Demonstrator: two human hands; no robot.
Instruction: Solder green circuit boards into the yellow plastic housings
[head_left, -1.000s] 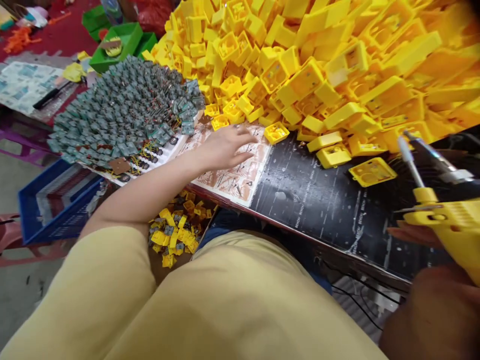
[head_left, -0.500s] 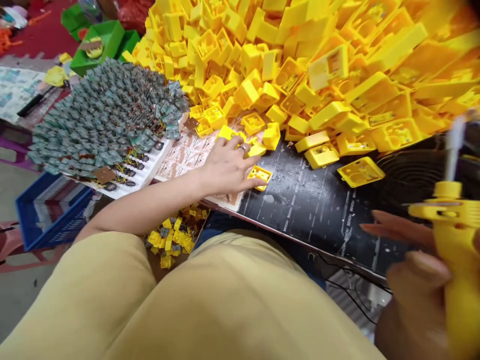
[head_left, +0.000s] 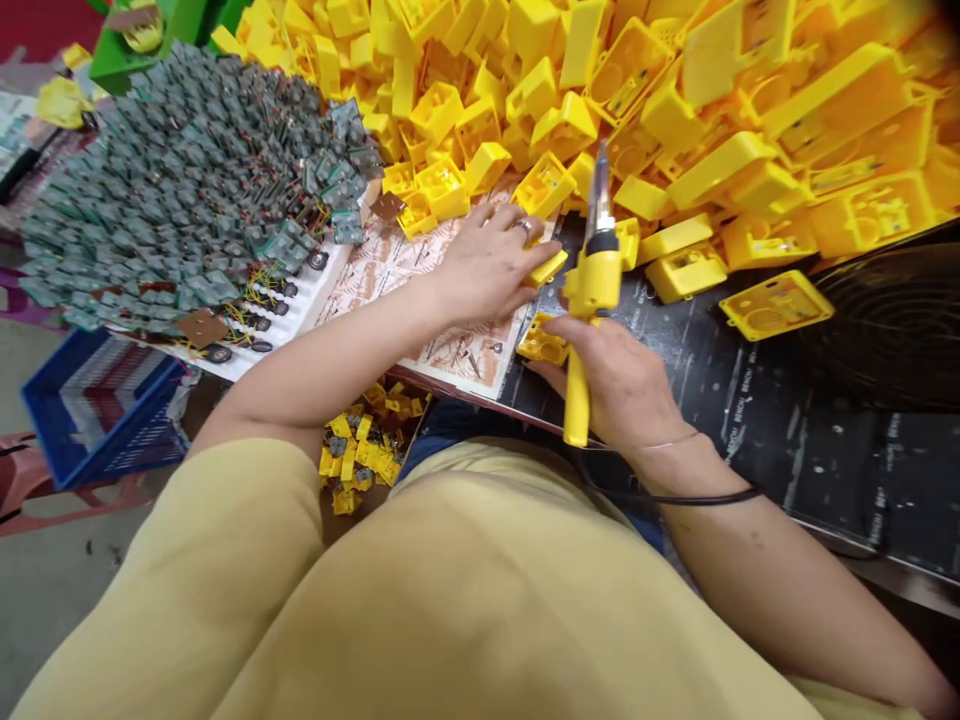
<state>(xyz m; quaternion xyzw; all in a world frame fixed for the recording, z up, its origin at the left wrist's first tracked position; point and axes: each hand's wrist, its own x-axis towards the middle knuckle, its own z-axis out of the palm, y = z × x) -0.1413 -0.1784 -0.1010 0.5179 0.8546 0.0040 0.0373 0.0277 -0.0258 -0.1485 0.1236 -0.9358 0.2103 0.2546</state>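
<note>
My right hand [head_left: 630,385] grips a yellow gun-shaped tool [head_left: 596,280] whose pointed metal tip aims away from me, over the pile. Its thumb and a fingertip also reach a small open yellow case [head_left: 543,340] near the table's front edge. Beside it, my left hand [head_left: 487,262] lies palm down, a ring on one finger. Its fingers curl over another small yellow case [head_left: 550,268], which shows between thumb and forefinger; the rest of it is hidden.
Yellow housings [head_left: 540,95] heap across the back. Grey-green circuit boards [head_left: 195,180] with wires crowd a white foam board [head_left: 300,325] at left. A larger yellow housing [head_left: 780,305] lies on the black tabletop [head_left: 750,440]. Below are a blue crate [head_left: 97,410] and more yellow parts [head_left: 360,455].
My right hand has come in from the far right with the gun-shaped tool, to the small case beside my left hand. The left hand has shifted slightly away from me. The view has turned slightly.
</note>
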